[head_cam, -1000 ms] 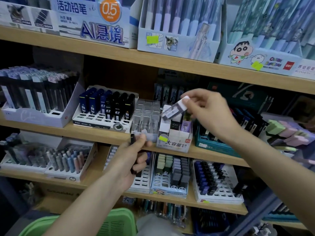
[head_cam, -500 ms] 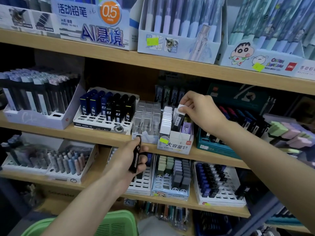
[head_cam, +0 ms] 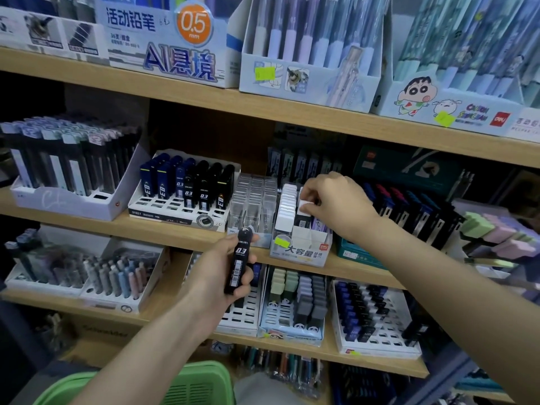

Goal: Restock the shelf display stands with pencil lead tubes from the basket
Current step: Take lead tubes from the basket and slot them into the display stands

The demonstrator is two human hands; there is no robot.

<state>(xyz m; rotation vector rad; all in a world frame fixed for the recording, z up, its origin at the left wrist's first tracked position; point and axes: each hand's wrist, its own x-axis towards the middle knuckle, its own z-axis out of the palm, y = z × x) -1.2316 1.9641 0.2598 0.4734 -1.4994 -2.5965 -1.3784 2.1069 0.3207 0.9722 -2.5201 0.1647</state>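
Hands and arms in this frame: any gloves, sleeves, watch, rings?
Left hand and right hand are both bare: no gloves, rings, watch or wristband visible. No sleeve shows on either arm up to the frame edge. No markings or tape.

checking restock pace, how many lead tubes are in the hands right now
2. One black tube gripped in the left hand; one white-capped tube pinched by the right hand at the white display box. Others may be hidden in the palms.
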